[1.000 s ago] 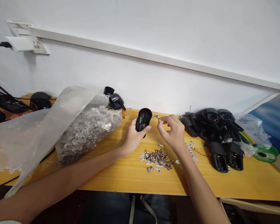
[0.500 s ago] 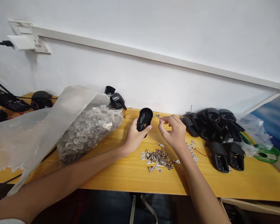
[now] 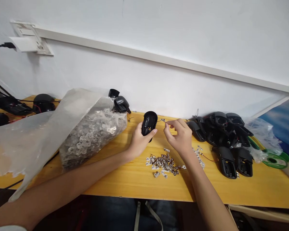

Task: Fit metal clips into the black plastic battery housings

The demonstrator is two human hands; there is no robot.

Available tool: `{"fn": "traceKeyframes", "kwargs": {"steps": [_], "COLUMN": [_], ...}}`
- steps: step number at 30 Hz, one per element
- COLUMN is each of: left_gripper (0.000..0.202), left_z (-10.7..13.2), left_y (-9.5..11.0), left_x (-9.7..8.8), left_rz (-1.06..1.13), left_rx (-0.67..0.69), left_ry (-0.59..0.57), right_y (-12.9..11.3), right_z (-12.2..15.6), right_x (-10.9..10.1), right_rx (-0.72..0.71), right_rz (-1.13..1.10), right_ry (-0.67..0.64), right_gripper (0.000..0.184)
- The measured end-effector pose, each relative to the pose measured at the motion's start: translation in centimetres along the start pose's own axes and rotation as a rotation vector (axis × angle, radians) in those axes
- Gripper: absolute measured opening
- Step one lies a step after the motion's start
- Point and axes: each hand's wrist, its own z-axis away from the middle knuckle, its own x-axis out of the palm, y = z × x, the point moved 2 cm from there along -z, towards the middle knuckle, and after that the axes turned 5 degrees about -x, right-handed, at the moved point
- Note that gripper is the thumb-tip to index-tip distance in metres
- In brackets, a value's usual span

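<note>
My left hand point(image 3: 140, 140) is closed around a black hollow plastic housing point(image 3: 149, 120), held upright above the table with its open side facing me. The thumb presses along its lower right edge. Just to the right, my right hand point(image 3: 179, 133) pinches thumb and forefinger together at a small metal contact piece point(image 3: 163, 120). A thin dark wire appears to run from the housing to that piece. Fine detail at the fingertips is too small to make out. Below both hands lies a loose pile of small metal contacts with springs point(image 3: 165, 163).
A clear plastic bag point(image 3: 93, 138) full of metal tabs stands on the left. Several black housings point(image 3: 225, 128) are heaped on the right, beside a green spool point(image 3: 275, 159). More dark housings point(image 3: 43, 102) lie far left. The white wall point(image 3: 144, 80) rises behind the wooden table point(image 3: 110, 186).
Almost nothing differs. The small metal piece by my right fingertips has shifted very slightly to the right; both hands keep their hold and place.
</note>
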Motion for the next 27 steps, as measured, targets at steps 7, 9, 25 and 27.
{"fn": "traceKeyframes", "kwargs": {"steps": [7, 9, 25, 27], "left_gripper": [0.035, 0.035, 0.041, 0.042], "left_z": [-0.14, -0.19, -0.25, -0.28], "left_y": [-0.22, -0.24, -0.22, -0.23], "left_x": [-0.07, -0.09, -0.09, -0.10], "left_rz": [0.030, 0.048, 0.090, 0.094], "left_rx": [0.008, 0.003, -0.067, -0.074], "left_ry": [-0.002, -0.007, -0.093, -0.117], "right_y": [0.08, 0.20, 0.20, 0.00], "right_z": [-0.13, -0.18, -0.42, -0.47], "right_x": [-0.17, -0.24, -0.20, -0.20], "right_rx": [0.036, 0.047, 0.108, 0.146], "right_rz": [0.006, 0.002, -0.018, -0.044], "right_ry": [0.054, 0.077, 0.100, 0.094], "right_gripper": [0.016, 0.016, 0.020, 0.022]}}
